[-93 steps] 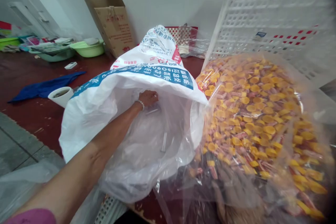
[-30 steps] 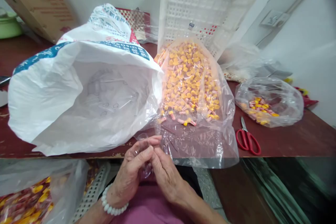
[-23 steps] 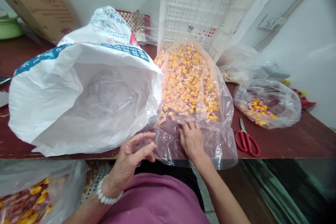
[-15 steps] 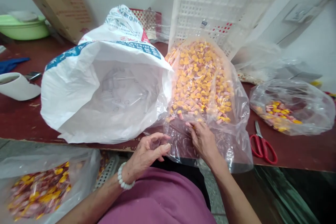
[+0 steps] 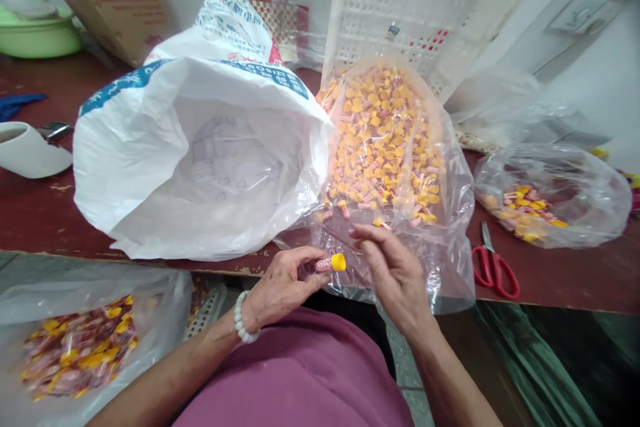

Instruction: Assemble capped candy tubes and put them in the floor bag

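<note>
My left hand [image 5: 290,285] is closed on a small yellow-capped tube [image 5: 329,263] with a pink-and-white patterned body, the cap pointing right. Just right of it, my right hand [image 5: 393,270] is open, its fingers slightly bent and nothing visible in them. It hovers over the near end of a clear plastic bag [image 5: 453,260], which lies on the table and holds many similar yellow-capped tubes [image 5: 383,140]. To the left a large white sack [image 5: 145,213] with blue print lies with its mouth towards me; clear plastic items [image 5: 235,153] show inside.
Red-handled scissors [image 5: 495,270] and a smaller clear bag of tubes [image 5: 550,207] lie on the right. Below the table's left edge is another bag of yellow and pink pieces [image 5: 80,347]. A white perforated crate [image 5: 370,20] stands behind; a white cup-like container [image 5: 35,153] is far left.
A tube that was at my right fingertips is now in my left hand, which has closed on it. My right hand has opened and drawn slightly back. The view has shifted a little.
</note>
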### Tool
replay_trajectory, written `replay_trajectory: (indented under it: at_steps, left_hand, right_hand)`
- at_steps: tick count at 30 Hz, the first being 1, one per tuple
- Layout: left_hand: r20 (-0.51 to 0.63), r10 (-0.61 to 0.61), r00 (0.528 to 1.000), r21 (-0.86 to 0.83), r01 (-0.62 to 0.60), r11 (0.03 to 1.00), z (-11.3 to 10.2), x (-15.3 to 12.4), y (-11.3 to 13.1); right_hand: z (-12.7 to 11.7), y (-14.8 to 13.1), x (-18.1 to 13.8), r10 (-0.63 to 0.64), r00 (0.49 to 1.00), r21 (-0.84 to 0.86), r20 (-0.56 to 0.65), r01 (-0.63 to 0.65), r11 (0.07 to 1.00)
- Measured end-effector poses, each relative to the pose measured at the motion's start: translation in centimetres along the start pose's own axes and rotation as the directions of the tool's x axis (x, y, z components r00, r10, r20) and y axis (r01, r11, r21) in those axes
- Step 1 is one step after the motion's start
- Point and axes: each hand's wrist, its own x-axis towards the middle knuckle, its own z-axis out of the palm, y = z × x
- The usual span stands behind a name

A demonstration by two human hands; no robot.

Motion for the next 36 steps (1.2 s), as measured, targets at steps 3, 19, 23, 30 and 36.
replay_trajectory:
  at_steps: [3, 19, 23, 30, 36]
  left_hand:
    - [0.079, 0.040, 0.996, -0.004, -0.040, 0.999, 0.9, 0.0, 0.3]
    - [0.021, -0.107, 0.994, -0.405, 0.106, 0.908, 0.9, 1.1, -1.1]
    - [0.045, -0.092, 0.995, -0.289, 0.101, 0.952, 0.9, 1.2, -0.6]
    - [-0.006, -0.050, 0.999, -0.081, 0.049, 0.995, 1.3, 1.5, -1.4]
    - [0.030, 0.024, 0.999, -0.012, -0.024, 1.000, 1.9, 1.5, -0.2]
  right_hand:
    - [2.0, 0.2, 0.8, 0.039, 0.962, 0.014, -0.271, -0.037, 0.999]
    - [-1.0, 9.9, 2.3, 0.131, 0.986, -0.697, -0.102, -0.165, 0.698]
    - [-0.5, 9.4, 3.1, 0.184, 0.982, -0.640, -0.047, -0.171, 0.749]
    - [0.3, 2.9, -0.7, 0.314, 0.943, 0.124, -0.108, -0.301, 0.946]
    - [2.4, -0.5, -2.2, 0.116, 0.992, 0.089, -0.048, -0.111, 0.990]
